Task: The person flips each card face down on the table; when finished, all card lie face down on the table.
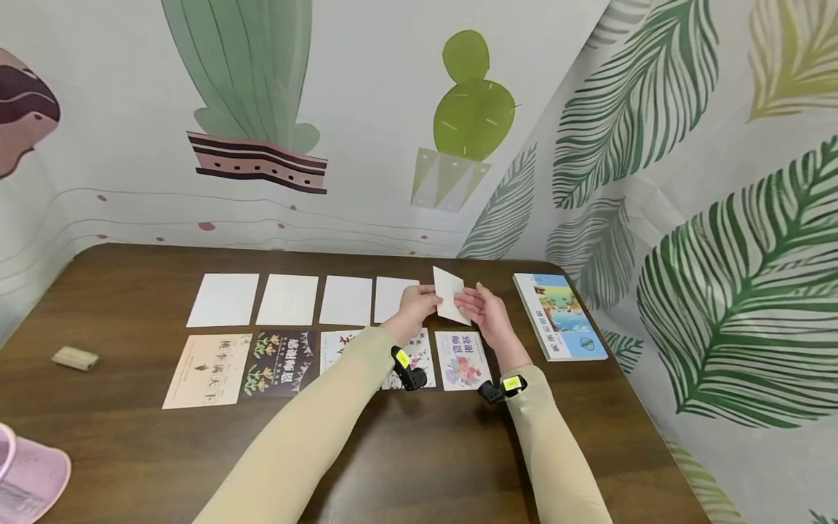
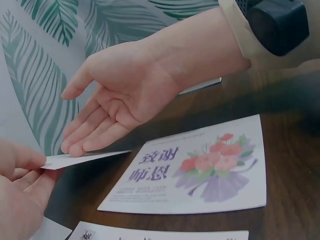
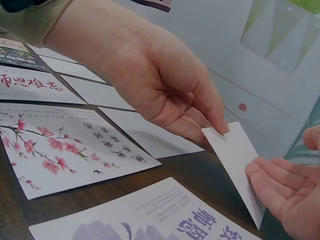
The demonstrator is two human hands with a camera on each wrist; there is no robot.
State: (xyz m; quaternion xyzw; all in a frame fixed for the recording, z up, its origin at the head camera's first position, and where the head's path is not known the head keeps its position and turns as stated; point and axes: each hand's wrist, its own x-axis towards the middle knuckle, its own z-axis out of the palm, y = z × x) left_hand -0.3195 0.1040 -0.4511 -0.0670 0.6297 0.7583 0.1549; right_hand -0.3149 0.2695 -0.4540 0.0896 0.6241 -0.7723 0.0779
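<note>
Blank white card (image 1: 450, 295) is lifted off the table, tilted, above the right end of the card rows. Your left hand (image 1: 416, 304) pinches its near edge between thumb and fingers; your right hand (image 1: 486, 308) lies flat and relaxed, palm up, fingertips (image 3: 265, 176) against the card's other edge. Just below the held card lies the printed card with purple and pink flowers (image 1: 462, 360), face up on the dark wooden table (image 1: 131, 444). Beside it, to the left, a cherry-blossom card (image 3: 60, 150). Back row: four blank white cards (image 1: 288, 299) laid side by side. A landscape-cover book (image 1: 559, 315) sits to the right of your hands. Far left: small tan block (image 1: 75, 358).
</note>
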